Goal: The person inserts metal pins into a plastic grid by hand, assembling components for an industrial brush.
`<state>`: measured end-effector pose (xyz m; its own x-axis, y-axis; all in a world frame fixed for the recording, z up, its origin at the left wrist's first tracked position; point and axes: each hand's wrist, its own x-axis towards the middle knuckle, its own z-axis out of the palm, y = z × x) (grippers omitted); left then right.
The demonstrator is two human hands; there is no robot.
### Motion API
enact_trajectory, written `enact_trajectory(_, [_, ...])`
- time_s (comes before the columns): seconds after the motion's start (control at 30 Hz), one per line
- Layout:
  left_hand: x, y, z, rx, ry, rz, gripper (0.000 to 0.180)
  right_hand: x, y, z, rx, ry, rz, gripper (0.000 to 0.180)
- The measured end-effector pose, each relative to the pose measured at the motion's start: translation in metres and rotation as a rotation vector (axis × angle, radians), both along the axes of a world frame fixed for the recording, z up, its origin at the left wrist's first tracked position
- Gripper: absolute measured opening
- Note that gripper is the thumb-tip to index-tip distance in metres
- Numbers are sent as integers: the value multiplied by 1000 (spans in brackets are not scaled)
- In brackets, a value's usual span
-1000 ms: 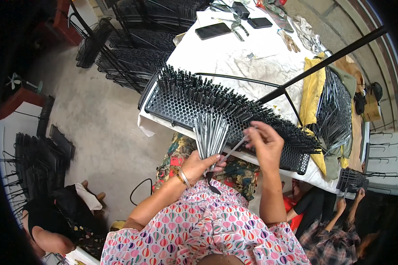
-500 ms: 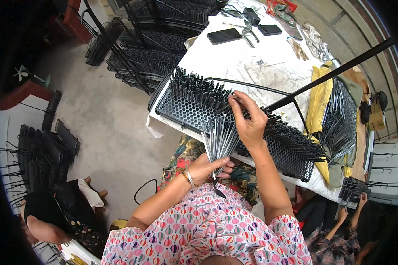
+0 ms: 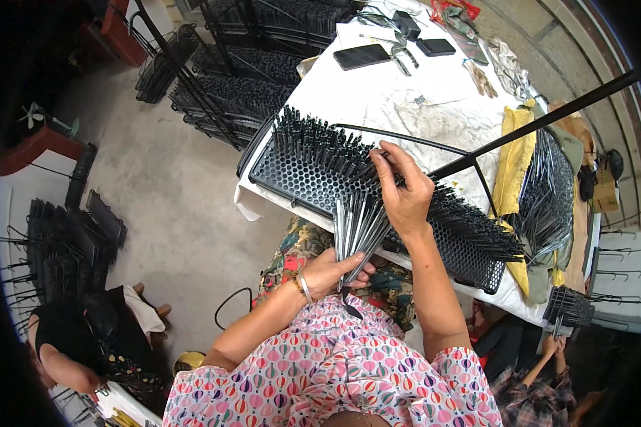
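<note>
My left hand (image 3: 327, 274) is closed round the lower end of a fanned bundle of thin grey metal-looking rods (image 3: 356, 231). The bundle leans over the near edge of a black perforated tray (image 3: 281, 174) whose surface is full of round holes. Along the tray's far side stand several rows of dark, slender rods (image 3: 317, 146) set upright in the holes. My right hand (image 3: 408, 192) is at the middle of those rows, thumb and fingers pinched on one dark rod (image 3: 374, 158). Its lower end is hard to make out among the others.
A black metal bar (image 3: 534, 121) slants across the table's right half. Behind lie a phone (image 3: 362, 58), calipers (image 3: 400, 60) and a glove (image 3: 480, 78). More rods (image 3: 545, 192) rest on yellow cloth (image 3: 514, 160). Co-workers sit at lower left and lower right, one's hands (image 3: 554, 346) beside a small rack (image 3: 569, 307).
My right hand has shifted slightly, still pinching at the rows. The bundle in my left hand has fanned a little differently. The lower-right co-worker's hands have come closer together.
</note>
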<state>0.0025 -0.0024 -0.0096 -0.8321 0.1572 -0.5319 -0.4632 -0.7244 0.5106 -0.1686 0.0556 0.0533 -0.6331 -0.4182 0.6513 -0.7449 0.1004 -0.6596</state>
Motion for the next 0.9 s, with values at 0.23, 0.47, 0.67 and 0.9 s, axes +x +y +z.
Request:
enact_trajectory(0.23, [-1, 0, -2, 12, 59, -35, 23, -1, 1, 2, 135, 230, 40, 20])
enact_trajectory(0.47, [-5, 4, 4, 18, 40, -17, 26, -8, 14, 19, 119, 346, -31, 21])
enact_trajectory(0.67, [-8, 6, 11, 47, -23, 44, 28, 17, 73, 17, 93, 70, -84, 13])
enact_trajectory(0.9, [-10, 6, 17, -7, 29, 23, 24, 52, 119, -11, 319, -33, 134, 23])
